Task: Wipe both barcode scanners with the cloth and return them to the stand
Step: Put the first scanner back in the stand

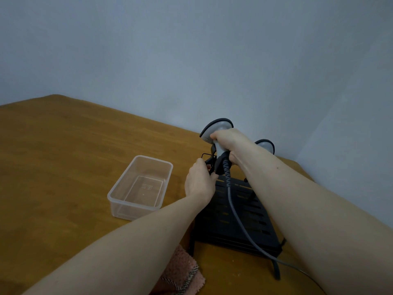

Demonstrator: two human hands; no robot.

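Observation:
My right hand (230, 141) grips the handle of a grey barcode scanner (217, 129), held upright over the back of the black slotted stand (238, 218). Its grey coiled cable (234, 207) trails down across the stand toward me. My left hand (198, 182) holds the stand's black wire holder just below the scanner's handle. A second grey scanner (265, 145) sits at the stand's back right, mostly hidden behind my right forearm. The pink cloth (180, 273) lies on the table near the front edge, partly under my left forearm.
A clear, empty plastic tub (119, 194) stands on the wooden table (63, 167) left of the stand. A pale blue wall (191, 60) runs close behind the stand and along the right side.

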